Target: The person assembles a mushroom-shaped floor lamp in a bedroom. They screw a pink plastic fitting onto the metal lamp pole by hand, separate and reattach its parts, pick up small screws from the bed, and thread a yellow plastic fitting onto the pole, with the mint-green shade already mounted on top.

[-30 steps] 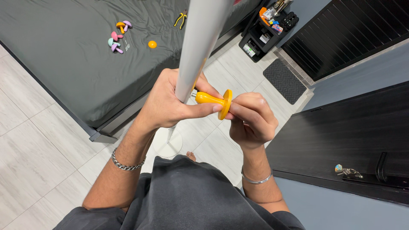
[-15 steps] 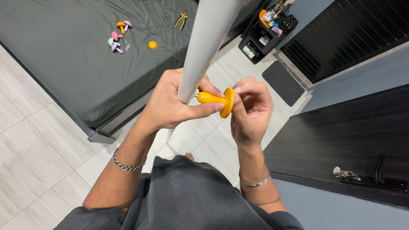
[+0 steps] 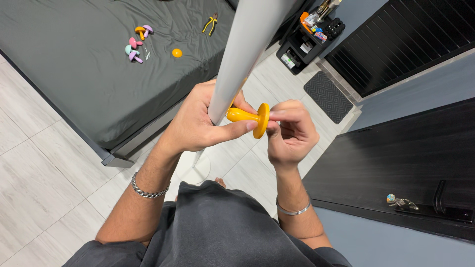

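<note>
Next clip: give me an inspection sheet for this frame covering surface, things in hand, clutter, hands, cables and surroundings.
Surface: grey bed cover; pale tiled floor beside it.
Things in hand: white pole on a round white base; orange mushroom-shaped knob held against the pole.
Clutter: coloured mushroom-shaped knobs, an orange ball and yellow-handled pliers on the bed.
Hands: left hand wraps the pole, thumb on the knob's stem; right hand pinches the knob's disc.
Cables: nothing seen.
Surroundings: black cart of small items, dark mat, black cabinet with keys on top.
</note>
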### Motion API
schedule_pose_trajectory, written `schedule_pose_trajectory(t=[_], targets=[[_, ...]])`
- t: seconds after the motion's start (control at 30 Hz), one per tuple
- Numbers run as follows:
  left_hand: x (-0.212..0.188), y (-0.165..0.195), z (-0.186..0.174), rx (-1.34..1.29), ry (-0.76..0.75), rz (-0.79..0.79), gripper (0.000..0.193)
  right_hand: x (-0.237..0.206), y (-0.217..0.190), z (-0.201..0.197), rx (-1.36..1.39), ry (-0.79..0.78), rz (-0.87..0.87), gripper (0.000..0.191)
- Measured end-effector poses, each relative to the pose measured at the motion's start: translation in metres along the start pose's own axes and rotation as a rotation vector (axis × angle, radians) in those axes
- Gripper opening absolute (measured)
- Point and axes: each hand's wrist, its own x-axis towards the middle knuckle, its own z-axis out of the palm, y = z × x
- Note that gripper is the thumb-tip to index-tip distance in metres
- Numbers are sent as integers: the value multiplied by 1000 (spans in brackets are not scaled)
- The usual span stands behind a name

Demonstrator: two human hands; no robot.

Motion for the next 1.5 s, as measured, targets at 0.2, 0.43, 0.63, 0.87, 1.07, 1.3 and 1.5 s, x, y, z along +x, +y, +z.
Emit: schedule_pose_trajectory(t=[0.2, 0.43, 0.63, 0.87, 1.07, 1.3, 1.5], targets=[[-1, 0, 0, 5, 8, -9, 16, -5, -11, -9, 150, -92, 292, 27], [-2, -3, 0, -59, -15, -23, 15, -7, -20, -3, 81, -80, 205, 22], [-2, -4, 0, -51, -15, -5, 16, -7, -16, 1, 42, -20, 41, 21], [-2, -3, 1, -78, -16, -14, 15, 3, -17, -8, -145, -100, -138, 16], [-2, -3, 0, -69, -9, -7, 15, 9, -27, 2, -39, -6, 67, 14], [-2, -2, 0, -27, 0, 26, 16, 5, -11, 5, 44, 33, 0, 13], [-2, -2, 0, -67, -5, -1, 15, 5, -3, 0, -54, -18, -117, 18]])
